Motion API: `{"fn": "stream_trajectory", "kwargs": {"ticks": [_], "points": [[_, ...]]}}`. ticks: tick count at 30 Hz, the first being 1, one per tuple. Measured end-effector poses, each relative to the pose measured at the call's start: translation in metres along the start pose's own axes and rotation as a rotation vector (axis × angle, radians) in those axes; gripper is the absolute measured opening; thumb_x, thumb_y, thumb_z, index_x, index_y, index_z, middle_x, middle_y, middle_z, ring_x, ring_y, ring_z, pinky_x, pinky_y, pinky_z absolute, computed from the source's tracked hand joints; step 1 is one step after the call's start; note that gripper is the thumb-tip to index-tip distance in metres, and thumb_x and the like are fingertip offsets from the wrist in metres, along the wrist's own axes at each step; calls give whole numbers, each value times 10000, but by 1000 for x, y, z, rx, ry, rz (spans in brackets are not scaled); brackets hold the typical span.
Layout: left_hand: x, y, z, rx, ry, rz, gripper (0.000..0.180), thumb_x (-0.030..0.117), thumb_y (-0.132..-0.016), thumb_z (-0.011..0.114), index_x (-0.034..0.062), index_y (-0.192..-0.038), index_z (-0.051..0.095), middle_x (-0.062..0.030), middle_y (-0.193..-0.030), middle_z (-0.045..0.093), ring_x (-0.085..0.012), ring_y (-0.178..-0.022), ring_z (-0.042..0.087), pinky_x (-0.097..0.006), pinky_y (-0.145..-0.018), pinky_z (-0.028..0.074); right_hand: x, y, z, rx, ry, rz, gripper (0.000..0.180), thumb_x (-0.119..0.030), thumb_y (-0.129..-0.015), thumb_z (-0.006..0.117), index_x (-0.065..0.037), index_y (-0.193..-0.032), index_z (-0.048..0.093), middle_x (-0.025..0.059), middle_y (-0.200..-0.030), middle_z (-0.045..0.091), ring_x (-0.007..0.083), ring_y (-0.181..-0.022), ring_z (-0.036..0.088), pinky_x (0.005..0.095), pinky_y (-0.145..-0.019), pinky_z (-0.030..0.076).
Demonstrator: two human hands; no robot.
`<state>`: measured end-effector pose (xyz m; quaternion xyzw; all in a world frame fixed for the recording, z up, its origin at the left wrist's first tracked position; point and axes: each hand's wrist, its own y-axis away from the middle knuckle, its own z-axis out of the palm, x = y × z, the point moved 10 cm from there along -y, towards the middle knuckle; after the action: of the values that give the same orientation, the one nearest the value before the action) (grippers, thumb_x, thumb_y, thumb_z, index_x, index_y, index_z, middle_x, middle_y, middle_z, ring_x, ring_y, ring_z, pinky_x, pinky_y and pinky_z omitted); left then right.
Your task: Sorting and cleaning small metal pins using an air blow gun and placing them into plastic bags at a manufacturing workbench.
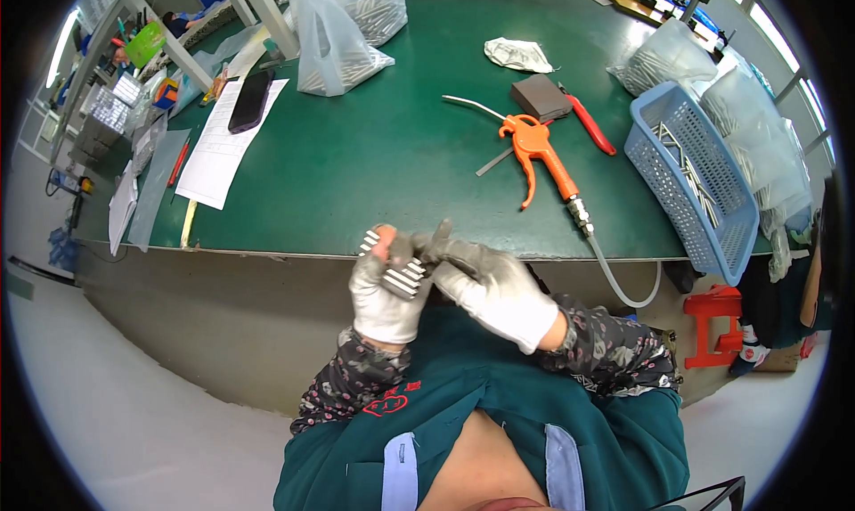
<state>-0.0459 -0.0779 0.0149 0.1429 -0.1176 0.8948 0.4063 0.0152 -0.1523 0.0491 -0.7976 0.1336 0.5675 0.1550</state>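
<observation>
My left hand [383, 306], in a worn white glove with greyed fingers, is closed around a bundle of short metal rods [404, 280]. Bright rod ends stick out on both sides of its fingers, just off the table's near edge. Against it from the right comes my right hand [503, 293], gloved the same way. Its fingertips are bent together at the left hand's fingers, and whatever they pinch is hidden. Beyond the hands, an orange air blow gun [539, 152] with a thin nozzle lies on the green table [356, 172].
A blue basket [712, 235] with metal rods stands at the right edge, beside filled plastic bags [757, 137]. Red-handled pliers [590, 123], a brown block [540, 98] and a crumpled cloth [518, 55] lie farther back. On the left are papers [214, 163], a phone [250, 102] and a bag of rods [335, 52].
</observation>
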Motion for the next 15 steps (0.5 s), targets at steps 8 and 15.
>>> {"fn": "stream_trajectory", "kwargs": {"ticks": [8, 15], "points": [[-26, 44, -40, 34, -423, -233, 241, 159, -761, 689, 80, -789, 463, -32, -648, 487, -146, -552, 509, -290, -502, 452, 24, -24, -148, 465, 1075, 61, 293, -339, -754, 549, -66, -855, 589, 142, -810, 587, 320, -787, 586, 418, -659, 474], [-77, 30, -131, -180, -1471, -285, 192, 59, -708, 683, 27, -798, 516, -32, -697, 508, -115, -606, 490, -266, -569, 429, 71, -45, -173, 312, 850, 306, 311, -314, -701, 578, -47, -859, 600, 151, -722, 592, 280, -605, 596, 362, -576, 464]]}}
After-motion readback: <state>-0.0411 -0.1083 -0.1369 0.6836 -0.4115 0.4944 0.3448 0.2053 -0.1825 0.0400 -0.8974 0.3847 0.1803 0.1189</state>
